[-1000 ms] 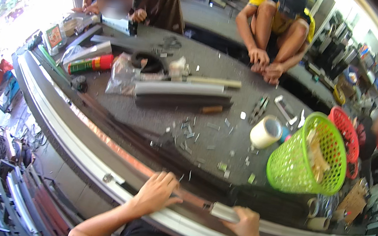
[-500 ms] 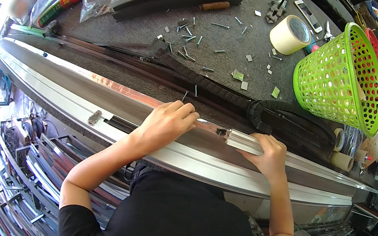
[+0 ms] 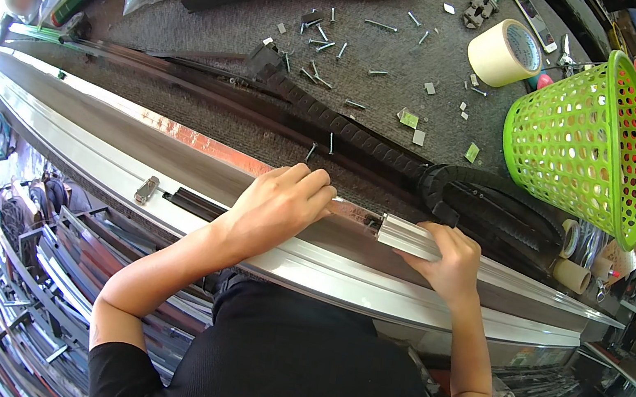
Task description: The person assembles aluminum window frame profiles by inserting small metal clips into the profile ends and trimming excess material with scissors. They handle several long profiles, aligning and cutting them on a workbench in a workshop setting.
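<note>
A long shiny strip (image 3: 210, 145), copper-coloured in its reflection, runs in from the far left. My left hand (image 3: 280, 201) is closed over it, fingers bent down around its edge. My right hand (image 3: 450, 257) grips a silver ribbed aluminium profile (image 3: 408, 236) close to its end, thumb on the near side. A short stretch of the strip shows between my hands and meets the profile's end, where a small dark piece sits. Nearer to me lies a wide white frame profile (image 3: 339, 277) with a small metal fitting (image 3: 146, 190) on it. My left fingertips are partly hidden.
Behind my hands lie a black cable chain (image 3: 337, 131) and scattered screws (image 3: 317, 45) on grey carpet. A green perforated basket (image 3: 565, 138), a tape roll (image 3: 506, 54) and a phone (image 3: 534, 22) stand or lie at right. Metal lengths (image 3: 98, 272) fill a rack below left.
The whole view has shifted and turned slightly. Both hands keep their grips, with little visible movement along the strip and profile.
</note>
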Demonstrator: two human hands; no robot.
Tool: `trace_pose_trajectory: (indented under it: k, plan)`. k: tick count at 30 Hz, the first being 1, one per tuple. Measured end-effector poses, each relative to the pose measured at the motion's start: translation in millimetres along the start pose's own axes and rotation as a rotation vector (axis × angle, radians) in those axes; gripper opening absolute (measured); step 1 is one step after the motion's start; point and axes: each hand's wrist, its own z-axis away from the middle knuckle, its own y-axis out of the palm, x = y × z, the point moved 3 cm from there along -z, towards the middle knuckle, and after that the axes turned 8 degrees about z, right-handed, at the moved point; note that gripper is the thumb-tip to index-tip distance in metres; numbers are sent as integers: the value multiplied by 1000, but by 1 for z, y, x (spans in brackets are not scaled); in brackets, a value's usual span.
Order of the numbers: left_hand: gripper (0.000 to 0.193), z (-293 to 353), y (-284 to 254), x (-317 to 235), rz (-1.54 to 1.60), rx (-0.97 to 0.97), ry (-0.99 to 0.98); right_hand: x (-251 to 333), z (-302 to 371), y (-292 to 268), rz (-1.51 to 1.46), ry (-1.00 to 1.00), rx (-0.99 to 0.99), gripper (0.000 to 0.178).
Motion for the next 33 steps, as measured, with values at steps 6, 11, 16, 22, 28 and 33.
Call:
trace_pose_trajectory:
  k: [6,11,16,22,28,33]
  plan:
    - [27,-19,11,-16,99,-32,22,1,-1,1,-27,28,10,43]
    - [24,-35,25,-17,101,12,111,0,-1,2,-22,12,-5,44]
    - [22,-31,28,-17,60,-84,159,-2,0,3,-43,28,-3,44]
    - [16,-31,31,-19,45,-129,103,-4,0,3,-44,31,32,45]
    - [13,-33,27,-14,82,-78,59,-1,1,2,-66,68,58,45]
    - [15,-33,25,-12,217,-149,76,-2,0,1,-78,80,65,46]
